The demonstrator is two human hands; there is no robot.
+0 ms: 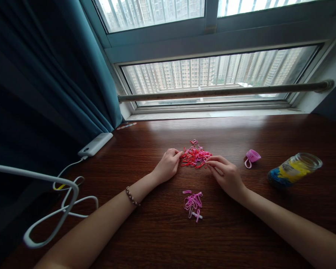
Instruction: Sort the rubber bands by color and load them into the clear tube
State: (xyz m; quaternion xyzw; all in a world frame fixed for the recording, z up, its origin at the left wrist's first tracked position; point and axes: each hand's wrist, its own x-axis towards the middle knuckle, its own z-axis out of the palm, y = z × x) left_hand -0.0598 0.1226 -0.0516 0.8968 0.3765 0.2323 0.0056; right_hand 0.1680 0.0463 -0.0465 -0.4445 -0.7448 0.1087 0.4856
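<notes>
A pile of small red and pink loop-shaped plastic clips, like stitch markers, lies on the dark wooden table. At the pile's left edge is my left hand, thumb and forefinger pinched together against the clips. My right hand reaches the right edge with its fingertips closed in a pinch. Whatever sits between the fingertips of either hand is too small to tell. Nearer to me, between my forearms, lies a smaller group of pink clips with a white piece among them.
To the right stand a small pink cup-shaped piece with a loop and an open glass jar holding yellow and blue pieces. A white power bank with a looped white cable is at left, by the blue curtain. A window lies behind.
</notes>
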